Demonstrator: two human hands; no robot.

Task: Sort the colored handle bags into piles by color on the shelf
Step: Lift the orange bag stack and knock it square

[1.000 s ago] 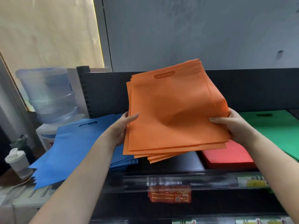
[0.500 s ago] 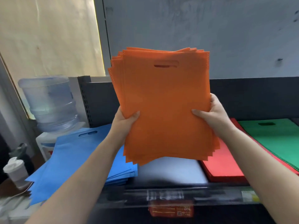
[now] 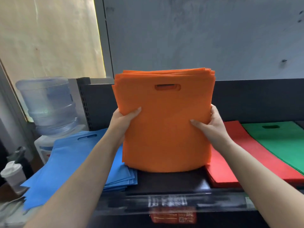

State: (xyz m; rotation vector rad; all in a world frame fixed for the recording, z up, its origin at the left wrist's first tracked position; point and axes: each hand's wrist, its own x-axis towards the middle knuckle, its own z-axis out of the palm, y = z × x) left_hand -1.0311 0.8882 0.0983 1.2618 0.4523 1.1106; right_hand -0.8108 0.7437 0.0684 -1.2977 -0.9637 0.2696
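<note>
a dark metal shelf [image 3: 172, 183] runs across the middle of the view, with a dark back panel [image 3: 256, 99] rising behind it and a grey wall [image 3: 197, 35] above that. everything here is placed relative to the stack of orange handle bags [image 3: 166, 125], which stands upright at the centre, its bottom edge resting on the bare shelf surface and its cut-out handle slot near the top. the stack holds many bags, their top edges slightly fanned.

left of the orange stack, a pile of blue handle bags [image 3: 79, 165] lies flat, overhanging the shelf's left end. right of the orange stack, touching its lower corner, lies a flat pile of red bags [image 3: 243, 162], and beyond that, further right, a pile of green handle bags [image 3: 283, 143] overlapping the red one's far edge.

far to the left of the orange stack, past the blue pile, a large clear water bottle [image 3: 47, 104] sits upside down on a white dispenser [image 3: 42, 145]. below it, near the frame's left edge, stands a white lidded cup [image 3: 13, 175].

the left hand [image 3: 125, 119] grips the orange stack's left edge, thumb across the front, fingers hidden behind. the right hand [image 3: 212, 125] grips the right edge the same way, thumb on the front face.

below the orange stack, on the shelf's front rail, is a blurred red label [image 3: 172, 217].
</note>
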